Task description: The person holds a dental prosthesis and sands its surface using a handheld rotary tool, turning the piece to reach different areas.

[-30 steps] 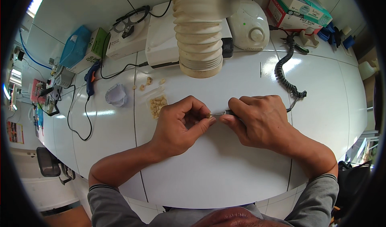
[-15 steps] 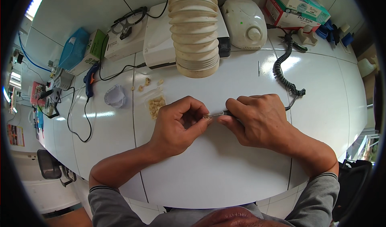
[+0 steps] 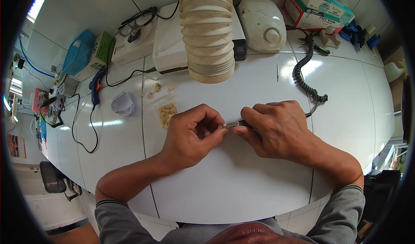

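My left hand (image 3: 190,133) pinches a small pale, shiny piece (image 3: 221,126) between thumb and fingertips; its exact kind is too small to tell, and the fingers partly cover it. Opposite, my right hand (image 3: 279,129) is wrapped round a dark rotary handpiece (image 3: 243,123), whose thin metal tip points left and meets the piece. Its cord comes out beyond the right hand. Just past my left knuckles lies a clear plastic bag (image 3: 167,113) of tooth-coloured pieces. Several loose tooth-like pieces (image 3: 157,88) lie behind the bag.
A ribbed suction hose (image 3: 207,36) hangs at the back centre. Behind it on the right stands a white control box (image 3: 262,25), with a coiled black cord (image 3: 308,77) nearby. A thin metal rod (image 3: 277,73), a white dental cast (image 3: 123,104) and a blue corded tool (image 3: 96,88) lie on the table.
The handpiece and right fingers have shifted very slightly to the left. The left hand keeps its pinch in the same spot.
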`<state>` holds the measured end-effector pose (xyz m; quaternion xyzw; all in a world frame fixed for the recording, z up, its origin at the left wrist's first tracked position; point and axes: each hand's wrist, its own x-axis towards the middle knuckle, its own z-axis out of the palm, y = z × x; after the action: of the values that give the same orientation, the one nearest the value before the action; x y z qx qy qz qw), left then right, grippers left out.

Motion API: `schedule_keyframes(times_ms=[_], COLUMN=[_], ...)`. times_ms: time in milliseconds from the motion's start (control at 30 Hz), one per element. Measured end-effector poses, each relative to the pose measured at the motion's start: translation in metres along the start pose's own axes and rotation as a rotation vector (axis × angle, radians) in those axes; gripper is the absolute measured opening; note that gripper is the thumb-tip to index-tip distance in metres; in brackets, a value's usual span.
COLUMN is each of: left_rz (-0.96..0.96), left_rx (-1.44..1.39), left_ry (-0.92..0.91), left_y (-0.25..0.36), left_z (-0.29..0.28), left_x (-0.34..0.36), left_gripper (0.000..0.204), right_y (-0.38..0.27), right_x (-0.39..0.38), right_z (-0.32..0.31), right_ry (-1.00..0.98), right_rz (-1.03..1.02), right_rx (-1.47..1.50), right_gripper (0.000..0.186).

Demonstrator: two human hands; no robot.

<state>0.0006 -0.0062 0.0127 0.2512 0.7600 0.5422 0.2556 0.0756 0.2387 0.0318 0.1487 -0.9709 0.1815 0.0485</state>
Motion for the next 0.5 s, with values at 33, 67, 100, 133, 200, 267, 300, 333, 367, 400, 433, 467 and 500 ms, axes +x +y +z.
schedule_keyframes(times_ms=[33,67,100,133,200,267,300,333,367,400,433,467,500], left_rz=[0.015,0.015,0.022,0.030,0.019,0.008,0.009,0.010,0.010,0.022,0.033,0.034,0.021], left_rx=[0.018,0.017,0.034,0.052,0.038,0.024,0.030,0.036,0.036,0.040,0.044,0.044,0.003], left_ry=[0.000,0.000,0.004,0.008,0.008,0.007,0.006,0.005,0.005,-0.002,-0.010,-0.008,-0.011], left_y=[-0.0002,0.0002,0.0011,0.0015,0.0018,0.0022,0.0028,0.0033,0.0035,0.0038,0.0038,0.0029,0.0009], left_z=[0.0000,0.0001,0.0002,0.0004,0.0007,0.0009,0.0009,0.0008,0.0006,0.0002,-0.0002,-0.0005,-0.0008], left_x=[-0.0002,-0.0002,-0.0002,-0.0002,-0.0003,-0.0003,-0.0003,-0.0002,-0.0004,-0.0007,-0.0009,-0.0011,-0.0011], left_gripper=[0.019,0.019,0.019,0.019,0.019,0.019,0.018,0.018,0.018,0.017,0.016,0.016,0.015], right_y=[0.0000,0.0001,0.0003,0.0005,-0.0002,-0.0002,0.0001,0.0003,0.0005,0.0007,0.0008,0.0010,0.0013], right_x=[0.0000,0.0000,0.0002,0.0002,0.0000,0.0000,0.0000,0.0001,0.0004,0.0008,0.0011,0.0009,0.0005], right_z=[-0.0003,-0.0003,-0.0001,-0.0001,0.0000,-0.0003,-0.0008,-0.0013,-0.0015,-0.0017,-0.0019,-0.0015,-0.0002], right_ry=[-0.001,-0.002,-0.003,-0.003,0.001,0.004,0.002,-0.001,-0.001,-0.003,-0.005,-0.005,0.018], right_rz=[-0.009,-0.009,0.000,0.008,0.007,0.007,0.003,0.000,0.000,-0.005,-0.010,-0.011,-0.007], right_rx=[-0.002,-0.002,-0.004,-0.005,-0.006,-0.006,-0.007,-0.008,-0.009,-0.008,-0.007,-0.008,0.006], right_gripper=[0.045,0.045,0.045,0.045,0.045,0.044,0.044,0.044,0.044,0.044,0.043,0.043,0.043])
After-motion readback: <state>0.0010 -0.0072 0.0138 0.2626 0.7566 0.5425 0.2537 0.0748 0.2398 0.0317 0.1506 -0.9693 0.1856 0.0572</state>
